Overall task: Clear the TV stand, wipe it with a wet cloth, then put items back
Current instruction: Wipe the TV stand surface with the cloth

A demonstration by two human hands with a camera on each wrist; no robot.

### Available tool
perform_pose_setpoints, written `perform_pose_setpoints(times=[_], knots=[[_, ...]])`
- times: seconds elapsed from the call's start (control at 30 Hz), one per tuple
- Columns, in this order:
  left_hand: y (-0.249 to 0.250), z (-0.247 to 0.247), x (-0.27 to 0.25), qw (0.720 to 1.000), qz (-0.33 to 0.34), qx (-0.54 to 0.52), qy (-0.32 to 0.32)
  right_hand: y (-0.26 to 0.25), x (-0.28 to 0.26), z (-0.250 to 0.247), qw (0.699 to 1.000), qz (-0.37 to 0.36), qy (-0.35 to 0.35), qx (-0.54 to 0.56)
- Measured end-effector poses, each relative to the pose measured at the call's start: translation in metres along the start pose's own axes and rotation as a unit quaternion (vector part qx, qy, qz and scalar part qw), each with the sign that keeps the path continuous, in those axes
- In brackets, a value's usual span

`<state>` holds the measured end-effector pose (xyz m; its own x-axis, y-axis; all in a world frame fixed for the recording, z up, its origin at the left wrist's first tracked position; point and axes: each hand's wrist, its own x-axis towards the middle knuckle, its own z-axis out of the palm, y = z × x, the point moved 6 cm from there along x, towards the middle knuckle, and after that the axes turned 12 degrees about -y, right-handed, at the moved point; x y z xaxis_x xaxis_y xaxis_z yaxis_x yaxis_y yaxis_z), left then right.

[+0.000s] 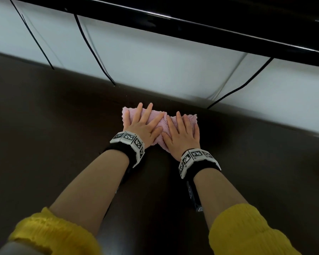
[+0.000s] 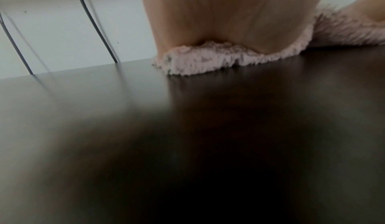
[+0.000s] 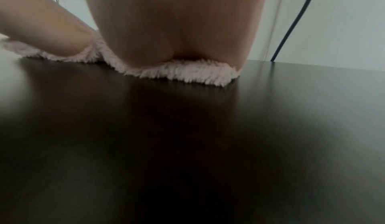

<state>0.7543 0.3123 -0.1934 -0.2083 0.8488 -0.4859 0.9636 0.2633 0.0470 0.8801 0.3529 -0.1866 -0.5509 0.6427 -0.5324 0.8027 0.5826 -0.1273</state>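
A fluffy pink cloth (image 1: 161, 120) lies flat on the dark TV stand top (image 1: 63, 126), near its back edge. My left hand (image 1: 143, 124) presses on the cloth's left half with straight, spread fingers. My right hand (image 1: 182, 133) presses on the right half the same way, thumb beside the left hand. In the left wrist view the heel of my left hand (image 2: 225, 18) bears down on the cloth's fuzzy edge (image 2: 200, 61). In the right wrist view my right hand (image 3: 177, 21) sits on the cloth (image 3: 183, 72), with my left hand (image 3: 45, 29) beside it.
A black TV (image 1: 210, 21) hangs above the stand's back. Several black cables (image 1: 92, 50) run down the white wall (image 1: 155, 59) behind the stand. The dark stand top stretches bare to the left and right of the cloth.
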Motion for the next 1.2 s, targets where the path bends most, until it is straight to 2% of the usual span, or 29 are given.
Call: perform_pose_setpoints(times=[0.27, 0.53, 0.77, 0.93, 1.03, 1.13, 1.2], knots=[[0.010, 0.044, -0.076, 0.999, 0.037, 0.031, -0.008, -0.022, -0.073, 0.048, 0.999, 0.029, -0.001, 0.016], [0.015, 0.102, -0.192, 0.996, 0.072, 0.044, -0.032, -0.064, -0.178, 0.120, 0.998, 0.057, -0.012, 0.032], [0.018, 0.151, -0.287, 0.988, 0.109, 0.046, -0.096, -0.096, -0.267, 0.182, 0.993, 0.082, -0.064, 0.051], [0.028, 0.180, -0.329, 0.985, 0.115, 0.062, -0.110, -0.107, -0.307, 0.214, 0.995, 0.073, -0.064, 0.033], [0.031, 0.191, -0.343, 0.990, 0.103, 0.047, -0.089, -0.107, -0.319, 0.222, 0.997, 0.050, -0.052, 0.038], [0.036, 0.202, -0.356, 0.987, 0.076, 0.028, -0.139, -0.102, -0.329, 0.227, 0.998, 0.032, -0.057, 0.027], [0.042, 0.207, -0.360, 0.988, 0.063, 0.032, -0.136, -0.095, -0.334, 0.232, 0.997, 0.027, -0.056, 0.034]])
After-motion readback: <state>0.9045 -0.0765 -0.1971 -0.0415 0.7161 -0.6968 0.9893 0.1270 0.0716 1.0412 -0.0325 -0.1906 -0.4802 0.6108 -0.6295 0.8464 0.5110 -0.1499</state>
